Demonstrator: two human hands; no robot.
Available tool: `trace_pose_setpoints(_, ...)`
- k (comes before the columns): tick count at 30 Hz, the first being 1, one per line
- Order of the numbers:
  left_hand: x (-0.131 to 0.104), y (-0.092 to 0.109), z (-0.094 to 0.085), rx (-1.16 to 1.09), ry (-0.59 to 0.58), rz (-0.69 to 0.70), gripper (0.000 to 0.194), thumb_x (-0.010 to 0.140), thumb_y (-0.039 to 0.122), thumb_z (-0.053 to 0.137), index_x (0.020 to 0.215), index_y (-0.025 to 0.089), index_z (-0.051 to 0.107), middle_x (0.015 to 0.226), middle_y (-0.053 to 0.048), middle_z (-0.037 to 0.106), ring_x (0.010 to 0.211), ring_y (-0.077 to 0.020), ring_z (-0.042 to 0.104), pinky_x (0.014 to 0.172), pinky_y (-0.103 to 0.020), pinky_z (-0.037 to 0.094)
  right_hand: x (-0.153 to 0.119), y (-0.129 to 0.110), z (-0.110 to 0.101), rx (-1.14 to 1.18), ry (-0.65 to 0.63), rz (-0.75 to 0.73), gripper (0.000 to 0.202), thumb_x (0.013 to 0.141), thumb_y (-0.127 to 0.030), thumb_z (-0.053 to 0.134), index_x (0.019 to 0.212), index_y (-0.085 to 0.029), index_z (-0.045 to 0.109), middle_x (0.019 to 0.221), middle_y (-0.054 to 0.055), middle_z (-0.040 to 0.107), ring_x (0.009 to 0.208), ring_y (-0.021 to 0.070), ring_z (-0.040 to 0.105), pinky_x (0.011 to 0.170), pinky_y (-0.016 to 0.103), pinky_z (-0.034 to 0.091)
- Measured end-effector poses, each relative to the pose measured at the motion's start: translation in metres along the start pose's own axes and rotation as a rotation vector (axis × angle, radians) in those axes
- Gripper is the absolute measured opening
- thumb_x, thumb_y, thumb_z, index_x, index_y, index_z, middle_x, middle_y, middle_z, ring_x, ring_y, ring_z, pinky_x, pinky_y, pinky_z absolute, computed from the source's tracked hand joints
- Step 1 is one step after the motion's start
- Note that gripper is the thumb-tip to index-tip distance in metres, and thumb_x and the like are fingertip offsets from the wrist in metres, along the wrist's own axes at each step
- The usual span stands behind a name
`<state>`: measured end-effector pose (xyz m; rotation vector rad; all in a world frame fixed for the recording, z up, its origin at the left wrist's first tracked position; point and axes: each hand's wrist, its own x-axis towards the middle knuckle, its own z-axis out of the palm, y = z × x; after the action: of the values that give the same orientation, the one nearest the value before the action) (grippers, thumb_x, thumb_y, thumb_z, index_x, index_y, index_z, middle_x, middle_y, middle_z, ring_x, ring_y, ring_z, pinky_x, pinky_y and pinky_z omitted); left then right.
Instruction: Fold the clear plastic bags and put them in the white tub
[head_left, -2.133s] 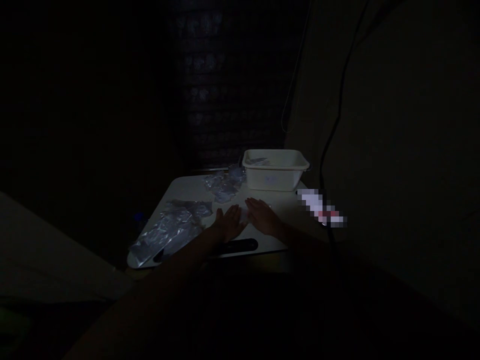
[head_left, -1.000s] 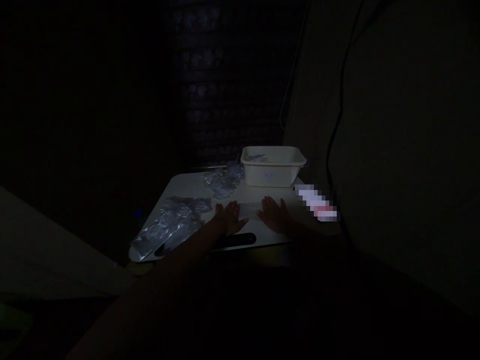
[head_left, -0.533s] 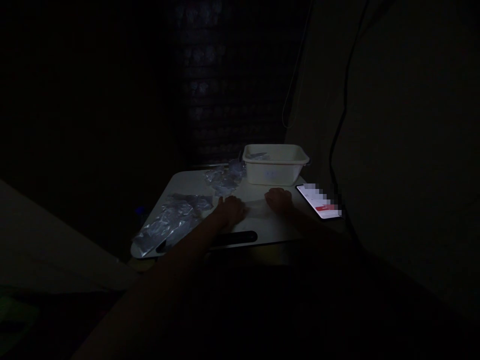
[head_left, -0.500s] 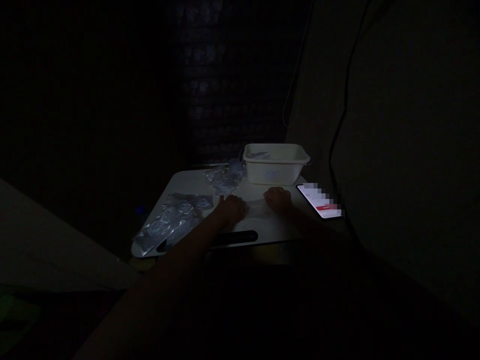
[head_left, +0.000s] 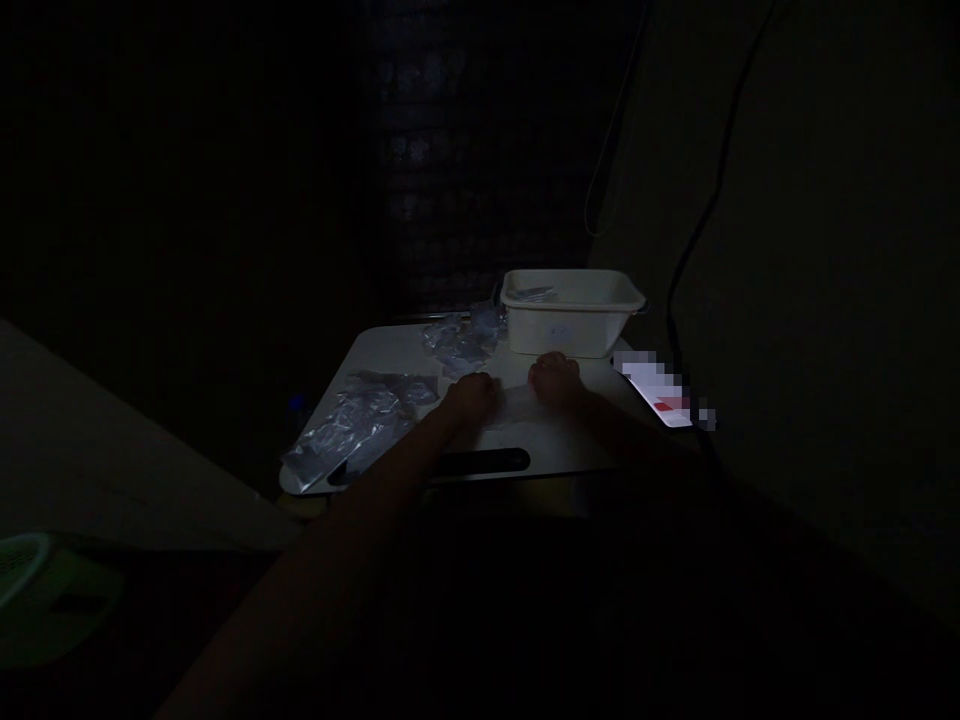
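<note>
A clear plastic bag (head_left: 517,402) lies low over the white table (head_left: 555,445), between my two hands. My left hand (head_left: 474,396) is closed on its left side, fingers curled. On the opposite side my right hand (head_left: 553,380) is closed too, gripping the bag's edge. Dim light hides the fingertips. Left of my left hand spreads a pile of clear plastic bags (head_left: 367,415), flat and shiny. Further back sits a second, crumpled heap of clear plastic (head_left: 459,345).
A white plastic tub (head_left: 570,325) with some clear plastic inside stands at the back right. A lit phone (head_left: 649,388) lies at the table's right edge. A dark cable (head_left: 720,190) hangs along the wall. A green basket (head_left: 60,595) is on the lower left.
The view has shifted, so the table and everything on it appear slightly higher and further right. My hands have drawn slightly closer together, still at the bag.
</note>
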<state>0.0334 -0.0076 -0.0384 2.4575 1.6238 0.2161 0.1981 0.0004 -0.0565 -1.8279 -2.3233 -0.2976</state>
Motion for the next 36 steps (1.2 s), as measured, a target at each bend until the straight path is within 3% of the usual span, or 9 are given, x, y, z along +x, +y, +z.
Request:
trace_pose_setpoints(5,0.001,0.0,-0.006,-0.249,0.085,0.042,0.021,0.069,0.024,0.046,0.083,0.012,0.057,0.085,-0.006,0.059,0.078,-0.0152,0.052,0.068,-0.022,0.038,-0.005,-0.006,-0.023,-0.003,0.206,-0.22,0.022,0.076,-0.018,0.038,0.086,-0.015,0.056,0.112,0.012,0.045,0.108,0.0252,0.029,0.082,0.039,0.022)
trace_pose_setpoints(9,0.0,0.002,-0.012,-0.536,0.001,0.03,0.011,0.064,0.021,0.052,0.059,0.013,0.057,0.051,0.003,0.051,0.052,-0.0092,0.047,0.051,-0.018,0.035,-0.006,-0.016,-0.038,0.088,0.293,-0.322,0.018,0.076,-0.02,0.04,0.082,-0.016,0.056,0.112,0.011,0.046,0.109,0.0246,0.028,0.085,0.041,0.019)
trace_pose_setpoints(12,-0.002,0.005,-0.014,-0.788,-0.039,-0.054,0.016,0.063,0.016,0.052,0.048,0.013,0.052,0.04,0.006,0.042,0.04,-0.0045,0.037,0.044,-0.016,0.031,-0.004,-0.02,-0.04,0.305,0.331,-0.271,0.02,0.074,-0.02,0.043,0.09,-0.016,0.054,0.113,0.01,0.045,0.109,0.024,0.03,0.088,0.04,0.02)
trace_pose_setpoints(14,-0.004,0.007,-0.014,-0.968,-0.047,-0.11,0.016,0.062,0.016,0.053,0.047,0.012,0.051,0.038,0.006,0.04,0.037,-0.0033,0.035,0.042,-0.016,0.03,-0.001,-0.02,-0.036,0.572,0.349,-0.118,0.029,0.071,-0.02,0.046,0.099,-0.016,0.049,0.115,0.011,0.043,0.11,0.0225,0.031,0.089,0.038,0.023)
trace_pose_setpoints(16,-0.005,0.008,-0.013,-1.144,-0.039,-0.165,0.015,0.062,0.018,0.055,0.049,0.012,0.052,0.037,0.005,0.042,0.036,-0.0039,0.038,0.041,-0.016,0.032,0.002,-0.018,-0.03,0.969,0.277,0.158,0.038,0.067,-0.021,0.048,0.105,-0.017,0.043,0.115,0.009,0.043,0.108,0.0203,0.035,0.089,0.035,0.028)
trace_pose_setpoints(19,-0.004,0.008,-0.012,-1.371,0.022,-0.215,0.01,0.062,0.018,0.056,0.054,0.012,0.054,0.043,0.002,0.049,0.039,-0.0063,0.045,0.043,-0.018,0.035,0.003,-0.012,-0.024,1.428,0.024,0.482,0.028,0.069,-0.027,0.045,0.096,-0.017,0.046,0.1,0.009,0.053,0.093,0.0188,0.049,0.079,0.033,0.038)
trace_pose_setpoints(24,0.001,0.009,-0.009,-1.572,0.111,-0.274,0.004,0.061,0.013,0.055,0.057,0.012,0.053,0.045,0.001,0.051,0.043,-0.0084,0.049,0.046,-0.02,0.038,-0.006,-0.01,-0.023,1.796,-0.476,0.47,0.018,0.072,-0.031,0.044,0.071,-0.014,0.051,0.066,0.006,0.059,0.061,0.0142,0.056,0.059,0.029,0.045)
trace_pose_setpoints(29,0.003,0.011,-0.007,-1.579,0.121,-0.302,0.003,0.058,0.012,0.056,0.057,0.011,0.053,0.047,0.0,0.053,0.042,-0.0079,0.049,0.047,-0.021,0.039,-0.01,-0.014,-0.025,1.852,-0.351,0.403,0.005,0.062,-0.01,0.054,0.064,-0.013,0.051,0.052,0.0,0.054,0.046,0.0095,0.052,0.046,0.022,0.04)
trace_pose_setpoints(36,0.002,0.007,-0.002,-1.506,0.074,-0.262,0.006,0.056,0.013,0.058,0.054,0.011,0.052,0.048,0.001,0.053,0.044,-0.0076,0.049,0.047,-0.02,0.039,-0.006,-0.011,-0.017,1.9,-0.285,0.311,0.013,0.056,-0.021,0.06,0.053,-0.015,0.049,0.043,-0.003,0.048,0.039,0.0079,0.045,0.038,0.021,0.033)
